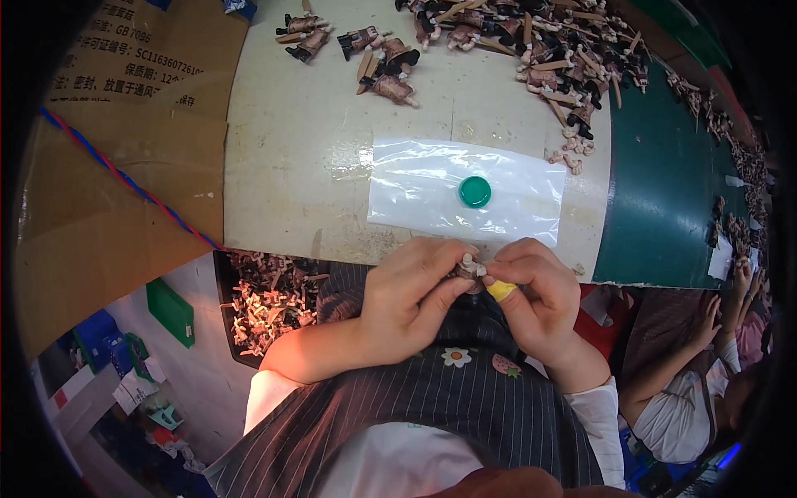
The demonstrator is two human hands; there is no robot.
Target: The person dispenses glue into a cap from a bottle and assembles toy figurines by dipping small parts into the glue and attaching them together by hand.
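My left hand (408, 297) pinches a small toy figure (471, 268) between thumb and fingers, just in front of the table's near edge. From the other side, the fingers of my right hand (541, 295) close on the figure's pale upper part. A yellow wrap (500, 290) covers the tip of my right thumb. Fingers hide most of the figure, so I cannot tell whether a separate small part is in the right fingertips. Beyond my hands, a clear plastic sheet (415, 195) lies on the table with a round green cap (475, 192) on it.
Several brown-clad figures (390, 87) lie at the far left of the tabletop (290, 174); a larger heap (544, 75) spreads to the right. Cardboard (124, 191) stands at left. Below it, a black bin (266, 303) holds more figures. Another person's arm (677, 353) is at right.
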